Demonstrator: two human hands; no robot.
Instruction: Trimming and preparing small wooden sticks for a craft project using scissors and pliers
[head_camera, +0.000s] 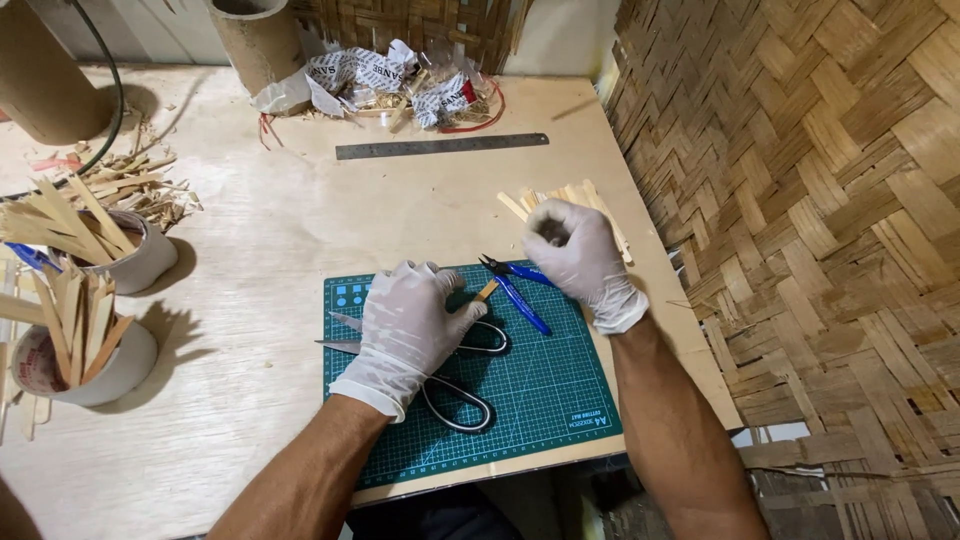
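Observation:
Both my hands wear white gloves over a green cutting mat (540, 400). My left hand (410, 325) lies on the mat, pinching a short wooden stick (487, 290) between thumb and fingers; it partly covers steel scissors (460, 400). My right hand (580, 255) is closed in a fist just past the mat's far right corner; what it holds is hidden. Blue-handled cutters (520, 290) lie on the mat between my hands. A pile of wooden sticks (575, 200) sits behind the right hand.
A steel ruler (440, 146) lies farther back, with crumpled wrappers (390, 85) behind it. Two white cups full of wooden sticks (120, 260) (75, 350) stand at left beside shavings. Cardboard tubes (258, 40) stand at the back. A woven bamboo wall (820, 200) borders the right.

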